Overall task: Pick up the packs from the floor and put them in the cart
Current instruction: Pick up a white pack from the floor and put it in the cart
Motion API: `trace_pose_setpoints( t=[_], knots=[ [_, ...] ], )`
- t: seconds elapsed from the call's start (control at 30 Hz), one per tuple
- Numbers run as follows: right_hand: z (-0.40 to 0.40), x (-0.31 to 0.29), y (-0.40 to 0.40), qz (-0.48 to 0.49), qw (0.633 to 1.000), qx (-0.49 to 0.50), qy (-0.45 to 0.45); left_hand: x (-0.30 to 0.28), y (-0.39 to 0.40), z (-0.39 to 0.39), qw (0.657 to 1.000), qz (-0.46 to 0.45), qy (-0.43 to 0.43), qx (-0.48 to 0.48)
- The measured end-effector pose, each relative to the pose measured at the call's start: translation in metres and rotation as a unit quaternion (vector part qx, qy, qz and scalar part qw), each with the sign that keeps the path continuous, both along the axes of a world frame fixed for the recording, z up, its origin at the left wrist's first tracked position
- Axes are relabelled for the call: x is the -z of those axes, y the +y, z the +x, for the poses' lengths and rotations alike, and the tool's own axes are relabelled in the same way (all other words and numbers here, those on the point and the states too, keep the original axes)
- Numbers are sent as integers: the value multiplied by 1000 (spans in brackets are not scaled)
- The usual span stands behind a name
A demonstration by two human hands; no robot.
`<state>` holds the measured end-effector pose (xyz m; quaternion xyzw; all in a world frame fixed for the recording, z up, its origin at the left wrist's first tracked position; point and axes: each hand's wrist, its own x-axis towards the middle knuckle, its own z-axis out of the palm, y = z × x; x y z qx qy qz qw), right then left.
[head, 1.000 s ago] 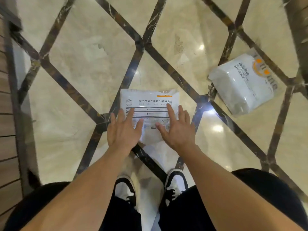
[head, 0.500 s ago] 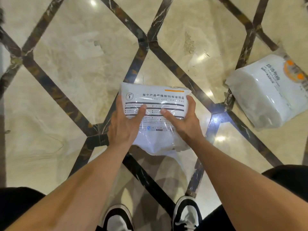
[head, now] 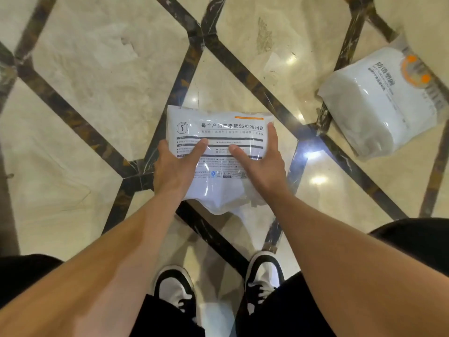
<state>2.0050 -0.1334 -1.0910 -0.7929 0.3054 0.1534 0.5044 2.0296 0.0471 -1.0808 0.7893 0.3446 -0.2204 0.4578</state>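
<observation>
A polished marble floor (head: 80, 76), cream slabs crossed by dark inlaid bands, is filling the head view. On it, at upper right, a second white pack (head: 386, 103) with an orange logo is lying well apart from the hands and waiting its turn. At centre, the white plastic pack (head: 220, 132) with black printed lines and an orange stripe is being held clear of the floor, its lower edge sagging between the wrists. The left hand (head: 173, 170) is clamping the pack's left edge, thumb lying across the printed face and fingers tucked out of sight beneath. The right hand (head: 261, 166) is mirroring this on the right edge. Below, two black-and-white sneakers (head: 176, 290) are standing on the floor. The step in hand appears to be the lift of the first pack. The cart is not showing; the next move is likely calling for a turn toward it while both hands are keeping the limp pack level.
</observation>
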Motion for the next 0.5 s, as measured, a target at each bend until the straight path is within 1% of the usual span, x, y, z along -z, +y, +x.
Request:
trace_pose_setpoints(
  t=[0.13, 0.27, 0.4, 0.5],
  knots=[
    [-40, -37, -5, 9, 999, 38, 2, -37, -9, -32, 1000, 14, 8, 11],
    [-68, -105, -14, 27, 996, 90, 4, -100, -16, -44, 999, -5, -14, 42],
    [-87, -204, -37, 36, 995, 87, -23, -196, -26, -61, 996, -15, -49, 72],
    [-104, -292, -61, 29, 992, 112, -47, -286, -52, -75, 994, -34, -57, 86]
  ],
)
